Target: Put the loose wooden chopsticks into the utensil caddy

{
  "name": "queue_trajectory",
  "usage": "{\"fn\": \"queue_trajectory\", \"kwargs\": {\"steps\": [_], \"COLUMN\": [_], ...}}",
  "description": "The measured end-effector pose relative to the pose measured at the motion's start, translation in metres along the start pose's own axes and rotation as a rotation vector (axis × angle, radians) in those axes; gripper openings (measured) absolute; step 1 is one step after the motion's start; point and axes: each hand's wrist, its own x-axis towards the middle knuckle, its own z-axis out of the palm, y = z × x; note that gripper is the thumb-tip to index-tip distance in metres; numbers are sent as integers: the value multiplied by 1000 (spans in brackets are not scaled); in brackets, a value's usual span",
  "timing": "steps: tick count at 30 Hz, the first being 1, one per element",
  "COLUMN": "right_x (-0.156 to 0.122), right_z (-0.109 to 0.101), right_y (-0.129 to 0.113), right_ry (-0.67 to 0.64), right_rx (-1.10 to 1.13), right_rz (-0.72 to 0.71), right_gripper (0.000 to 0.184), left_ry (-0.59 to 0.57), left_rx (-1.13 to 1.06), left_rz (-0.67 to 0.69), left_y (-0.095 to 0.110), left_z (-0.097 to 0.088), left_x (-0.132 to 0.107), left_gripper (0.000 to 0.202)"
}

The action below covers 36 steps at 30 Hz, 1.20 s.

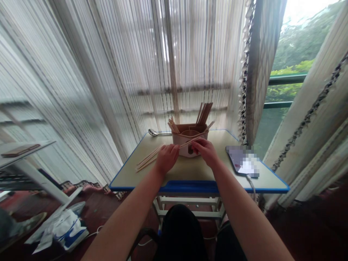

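My left hand (167, 158) is closed over the desk, its fingers wrapped round light wooden chopsticks. Several pale chopsticks (148, 159) fan out to the left of that hand; whether it grips all of them or some lie on the desk, I cannot tell. Between both hands a thin chopstick (187, 143) slants up to the right, and my right hand (203, 149) pinches its upper end. Just behind the hands stands a pinkish utensil holder (176, 140) with compartments. Dark brown chopsticks (204, 114) rise from its back right, light sticks (173, 125) from its left.
A slotted metal spoon (152, 133) lies at the desk's back left. On the right lies a phone (240, 159) with a white cable (250, 182). The desk (195, 172) has a blue edge. Curtains hang behind it. A plastic bag (67, 226) lies on the floor at left.
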Motion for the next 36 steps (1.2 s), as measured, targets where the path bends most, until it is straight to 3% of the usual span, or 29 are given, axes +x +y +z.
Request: {"fn": "queue_trajectory", "kwargs": {"steps": [13,20,36], "right_x": [1,1,-1], "right_z": [-1,-2,-1], "right_y": [2,-6,-7], "right_ry": [75,229,175], "right_rx": [-50,12,84], "right_rz": [-24,-71,0], "right_gripper": [26,25,32], "left_ry": [6,-18,-23], "left_rx": [-36,-16,47], "left_rz": [-33,-94,-60], "left_y": [3,2,-2], "left_z": [-1,-2,-5], "left_x": [2,0,-3], "left_gripper": [16,17,16]}}
